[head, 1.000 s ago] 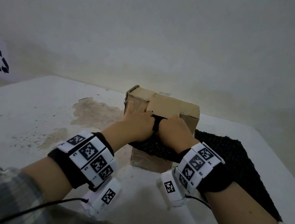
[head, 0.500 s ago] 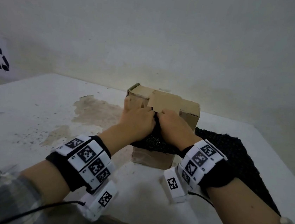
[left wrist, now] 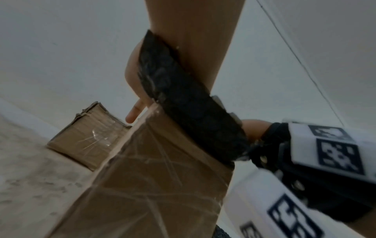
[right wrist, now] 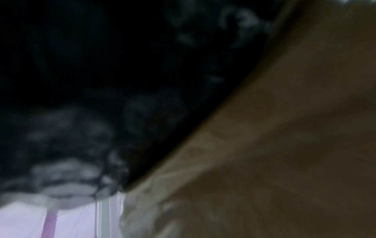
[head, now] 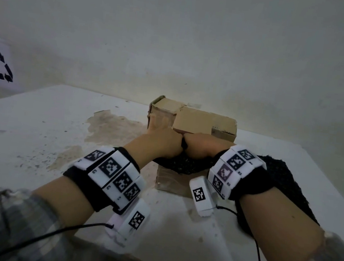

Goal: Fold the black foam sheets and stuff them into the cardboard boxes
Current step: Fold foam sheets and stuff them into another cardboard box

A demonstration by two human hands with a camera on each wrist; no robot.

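Note:
An open cardboard box [head: 171, 184] stands on the white table [head: 37, 136]. A folded black foam sheet [head: 182, 166] bulges over its near rim. My left hand [head: 161, 142] and right hand [head: 203, 146] sit knuckle to knuckle on top of the fold, fingers curled down over it into the box. In the left wrist view the foam [left wrist: 183, 112] lies across the box edge [left wrist: 162, 185], with one left finger [left wrist: 134, 112] pointing down behind it. The right wrist view is dark, showing only foam [right wrist: 101, 112] against cardboard [right wrist: 284, 145].
A second cardboard box [head: 206, 123] stands right behind the first, also seen in the left wrist view [left wrist: 89, 138]. Another black foam sheet [head: 279, 181] lies flat on the table under my right forearm. A stained patch [head: 113, 128] marks the table on the left.
Both hands have pushed forward and down, close together. Less of the folded foam shows above the box rim than a second ago.

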